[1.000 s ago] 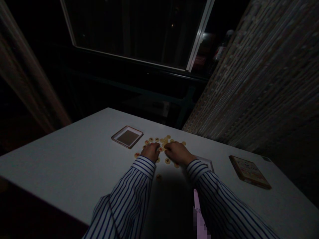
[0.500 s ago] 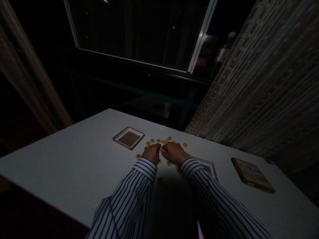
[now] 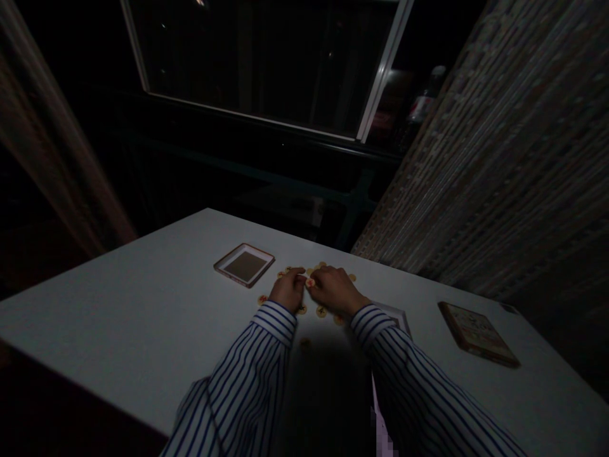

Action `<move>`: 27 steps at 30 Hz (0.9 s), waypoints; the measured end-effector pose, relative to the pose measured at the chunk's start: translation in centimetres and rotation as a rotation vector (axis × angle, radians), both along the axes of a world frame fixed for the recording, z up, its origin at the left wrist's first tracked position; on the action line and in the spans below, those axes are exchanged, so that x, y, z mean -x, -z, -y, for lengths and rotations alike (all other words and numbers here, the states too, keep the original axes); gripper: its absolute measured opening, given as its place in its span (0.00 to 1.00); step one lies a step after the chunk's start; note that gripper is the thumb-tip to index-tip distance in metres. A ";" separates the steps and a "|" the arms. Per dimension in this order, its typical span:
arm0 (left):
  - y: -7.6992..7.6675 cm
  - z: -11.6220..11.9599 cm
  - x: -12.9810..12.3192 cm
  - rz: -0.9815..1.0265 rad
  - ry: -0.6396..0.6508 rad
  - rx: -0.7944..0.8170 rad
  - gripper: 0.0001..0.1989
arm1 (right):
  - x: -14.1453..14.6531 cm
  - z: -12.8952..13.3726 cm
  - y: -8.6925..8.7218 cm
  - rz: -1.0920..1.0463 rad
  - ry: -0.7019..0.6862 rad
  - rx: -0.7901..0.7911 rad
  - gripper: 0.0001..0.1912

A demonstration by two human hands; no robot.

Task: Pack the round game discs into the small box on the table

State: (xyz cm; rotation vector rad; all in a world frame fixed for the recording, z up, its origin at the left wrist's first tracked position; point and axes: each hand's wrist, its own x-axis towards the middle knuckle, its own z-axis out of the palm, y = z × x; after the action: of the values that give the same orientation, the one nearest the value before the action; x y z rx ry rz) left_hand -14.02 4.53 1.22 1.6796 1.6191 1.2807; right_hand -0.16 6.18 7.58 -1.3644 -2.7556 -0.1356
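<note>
Round wooden Chinese chess pieces with red or dark characters lie scattered around both hands on the white table [image 3: 143, 298]. My right hand [image 3: 335, 289] is closed, pinching a red-marked chess piece [image 3: 310, 283] at its fingertips. My left hand [image 3: 287, 291] is just left of that piece, its fingers partly extended and slightly apart, with nothing visible in them. Nearer to me lie a dark-marked chess piece [image 3: 321, 311] and another chess piece [image 3: 305, 343] in shadow. A red-marked chess piece [image 3: 262, 299] is left of my left wrist. Some pieces are hidden behind my hands.
A shallow open tray [image 3: 243, 284] sits to the left of the pieces. Another tray [image 3: 403, 319] is partly covered by my right forearm. A flat printed box [image 3: 480, 333] lies at the right. Beyond the table hang a strand curtain [image 3: 447, 190] and a dark window [image 3: 266, 63].
My right hand has raised a red-marked chess piece slightly between its fingertips. My left fingers have loosened and spread a little. The view has shifted slightly.
</note>
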 end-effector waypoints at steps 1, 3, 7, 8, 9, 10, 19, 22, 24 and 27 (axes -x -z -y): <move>0.1 -0.1 0.0 0.074 0.005 -0.014 0.15 | -0.1 0.1 -0.1 -0.014 -0.012 -0.015 0.15; 0.1 -0.4 -0.2 0.233 0.033 -0.019 0.13 | -0.5 0.4 -0.3 -0.041 -0.031 -0.042 0.15; -0.4 -0.3 -0.8 0.491 0.090 0.002 0.12 | -1.4 0.9 -0.1 -0.096 -0.051 -0.093 0.15; -0.6 -0.2 -0.9 0.533 0.103 0.012 0.12 | -1.6 1.0 -0.1 -0.109 -0.060 -0.106 0.15; -0.8 -0.1 -1.0 0.565 0.120 0.031 0.12 | -1.8 1.1 0.0 -0.122 -0.069 -0.118 0.15; -1.0 0.0 -1.1 0.587 0.142 0.055 0.12 | -2.0 1.2 0.1 -0.136 -0.080 -0.128 0.15; -2.2 1.2 -1.6 0.807 0.330 0.197 0.20 | -3.6 2.6 -0.2 -0.269 -0.110 -0.146 0.15; -2.4 1.4 -1.9 0.853 0.335 0.229 0.21 | -4.5 3.5 -0.4 -0.329 -0.092 -0.156 0.16; -2.5 1.5 -2.0 0.881 0.331 0.242 0.21 | -5.4 4.3 -0.4 -0.386 -0.072 -0.166 0.17; -2.6 1.7 -2.2 0.890 0.328 0.243 0.21 | -6.8 5.4 -0.3 -0.463 -0.027 -0.171 0.17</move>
State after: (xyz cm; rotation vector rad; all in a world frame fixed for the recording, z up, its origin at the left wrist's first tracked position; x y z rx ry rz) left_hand -11.79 2.80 3.78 0.9397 0.8731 1.3133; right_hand 6.65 0.83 7.85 -1.1428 -2.3198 -0.0439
